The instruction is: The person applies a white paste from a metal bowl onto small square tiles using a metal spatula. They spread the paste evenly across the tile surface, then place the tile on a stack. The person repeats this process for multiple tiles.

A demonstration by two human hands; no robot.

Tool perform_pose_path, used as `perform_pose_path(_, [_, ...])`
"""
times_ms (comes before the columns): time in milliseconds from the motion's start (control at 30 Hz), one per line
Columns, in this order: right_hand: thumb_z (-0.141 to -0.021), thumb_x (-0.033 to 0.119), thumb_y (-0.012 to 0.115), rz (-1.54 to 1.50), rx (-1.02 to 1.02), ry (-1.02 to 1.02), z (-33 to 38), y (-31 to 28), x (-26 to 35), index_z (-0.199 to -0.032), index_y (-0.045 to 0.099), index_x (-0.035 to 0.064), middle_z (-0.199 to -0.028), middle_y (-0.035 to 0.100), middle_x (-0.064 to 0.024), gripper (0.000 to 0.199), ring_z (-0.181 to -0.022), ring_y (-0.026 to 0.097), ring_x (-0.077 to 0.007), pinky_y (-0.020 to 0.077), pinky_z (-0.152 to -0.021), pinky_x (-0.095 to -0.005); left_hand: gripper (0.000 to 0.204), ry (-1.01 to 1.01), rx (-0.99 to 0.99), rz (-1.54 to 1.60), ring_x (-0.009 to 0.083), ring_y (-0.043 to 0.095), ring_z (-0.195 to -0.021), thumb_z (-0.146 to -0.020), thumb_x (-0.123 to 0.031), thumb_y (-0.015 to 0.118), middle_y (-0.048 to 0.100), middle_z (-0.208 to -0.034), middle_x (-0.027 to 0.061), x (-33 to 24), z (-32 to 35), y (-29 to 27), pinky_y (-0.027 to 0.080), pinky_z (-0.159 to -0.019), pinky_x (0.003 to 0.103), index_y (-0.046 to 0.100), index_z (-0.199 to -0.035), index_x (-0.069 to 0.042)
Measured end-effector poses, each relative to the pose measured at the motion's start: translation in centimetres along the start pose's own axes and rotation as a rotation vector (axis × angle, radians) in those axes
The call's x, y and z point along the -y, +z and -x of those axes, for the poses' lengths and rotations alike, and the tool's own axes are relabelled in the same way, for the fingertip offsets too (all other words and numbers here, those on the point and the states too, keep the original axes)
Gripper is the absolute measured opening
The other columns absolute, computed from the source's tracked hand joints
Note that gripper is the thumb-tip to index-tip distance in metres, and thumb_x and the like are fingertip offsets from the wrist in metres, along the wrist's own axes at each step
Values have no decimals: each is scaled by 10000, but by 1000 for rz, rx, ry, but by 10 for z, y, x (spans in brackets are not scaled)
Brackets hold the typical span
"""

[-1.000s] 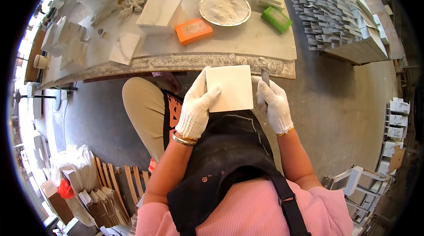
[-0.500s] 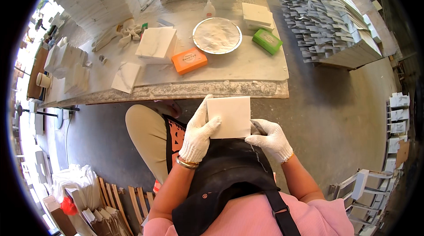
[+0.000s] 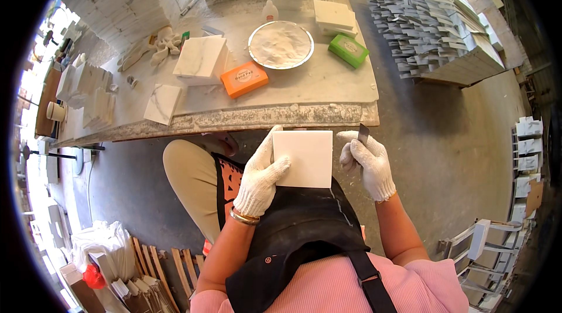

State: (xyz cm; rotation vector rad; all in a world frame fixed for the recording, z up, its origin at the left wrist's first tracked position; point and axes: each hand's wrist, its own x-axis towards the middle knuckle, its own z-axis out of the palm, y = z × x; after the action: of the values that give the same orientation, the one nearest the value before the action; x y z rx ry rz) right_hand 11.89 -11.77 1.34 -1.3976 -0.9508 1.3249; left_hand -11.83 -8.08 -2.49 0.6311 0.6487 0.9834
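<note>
A square white tile (image 3: 308, 159) is held upright over my lap, its pale face toward me. My gloved left hand (image 3: 262, 175) grips it by the left edge, thumb across the face and fingers behind. Just off the tile's right edge, my gloved right hand (image 3: 370, 163) pinches a small flat dark-grey blade (image 3: 363, 133) between thumb and forefinger, tip pointing up. The blade does not touch the tile. Whether it has a handle inside the glove is hidden.
On the worktable (image 3: 252, 105) ahead stand a bowl of white powder (image 3: 281, 45), an orange hand pad (image 3: 244, 79), a green block (image 3: 348, 50), a small bottle (image 3: 270, 11) and a marbled tile stack (image 3: 199, 57). One loose tile (image 3: 163, 103) lies near the front edge. A large tile pile (image 3: 421, 26) stands right.
My right hand has moved up and away from the tile's lower right edge, lifting the blade clear beside the tile's upper right corner. The left hand keeps its hold on the tile.
</note>
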Motion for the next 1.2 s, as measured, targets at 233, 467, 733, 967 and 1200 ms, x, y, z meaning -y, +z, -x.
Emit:
perform_pose_path(233, [-993,170,579,1,-31,-12,-4,4,2,-1181,683,1,-873,686,-41,274,-749,622,-99,501,-668,-240,758,-7,24,-54,224,450,-1383,-920,-55,642,442,-1534,175,-1,2,-1,336,-1159,357,249,-1558,54])
perform_pose_path(467, [-955,206,611,227,-19,-46,-18,2,28,-1144,717,-8,-829,689,-39,304,-598,520,-52,399,-533,-206,786,-40,66,-333,153,531,-1258,-908,-90,661,502,-1484,152,-10,4,2,405,-1067,288,256,-1574,12])
perform_pose_path(733, [-879,241,750,339,403,37,-37,-1,35,-1167,725,-6,-1005,732,-41,380,-865,621,-89,501,-769,-256,850,-202,175,-415,126,589,-1052,-878,-166,733,637,-1249,130,-18,-1,3,459,-967,284,272,-1567,23])
perform_pose_path(967, [-818,239,775,228,422,232,-28,3,26,-1191,705,-11,-1007,710,-42,455,-891,616,-93,497,-760,-259,822,-198,193,-365,125,603,-1031,-882,-156,720,672,-1196,123,-8,-9,-2,467,-961,290,292,-1562,20])
perform_pose_path(1200, [-814,278,757,-2,224,228,-16,-1,21,-1225,674,-42,-1058,702,-67,528,-899,638,-120,507,-784,-266,674,-217,142,118,153,650,-824,-1019,-420,566,686,-1099,143,3,-17,-23,547,-685,285,385,-1513,1])
